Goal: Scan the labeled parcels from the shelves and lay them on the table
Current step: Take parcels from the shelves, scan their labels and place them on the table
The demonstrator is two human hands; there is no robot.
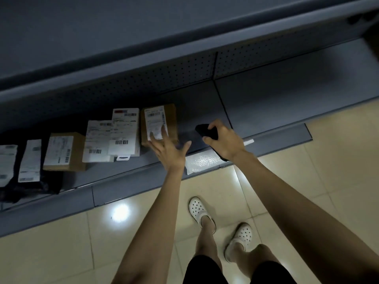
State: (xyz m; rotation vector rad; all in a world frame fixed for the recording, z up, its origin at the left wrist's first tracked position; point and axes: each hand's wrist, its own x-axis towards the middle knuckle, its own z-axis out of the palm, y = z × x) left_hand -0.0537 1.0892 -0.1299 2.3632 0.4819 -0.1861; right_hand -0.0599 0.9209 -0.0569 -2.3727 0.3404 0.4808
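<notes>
A dim stockroom aisle: grey metal shelving (pixel 266 95) with a perforated back panel (pixel 143 83) stands over a beige tiled floor (pixel 61 253) that catches two bright glints of light. The low shelf carries a row of labeled parcels lying flat, labels up, each with its long axis running from the shelf's front lip toward the back panel. From the left come two black poly bags (pixel 30 160) with white labels, a brown carton (pixel 63 152), two overlapping white flat packs (pixel 125 130), and, at the right end of the row, a brown cardboard box (pixel 158 119) whose label runs lengthwise along its top, barcode at the far end. A bubble-wrap mailer (pixel 202 161) lies apart at the shelf's front edge, partly overhanging it. The left hand (pixel 168 149) is stretched over the near end of the cardboard box, fingers straight and spread, thumb out to the right, fingertips over the lower part of the label; whether they press on it cannot be told. The right hand (pixel 222 140), just right of the box and above the mailer, is wrapped around a black handheld scanner (pixel 207 131), whose head points up and left toward the box. Below, the person stands in white perforated clogs (pixel 200 210).
</notes>
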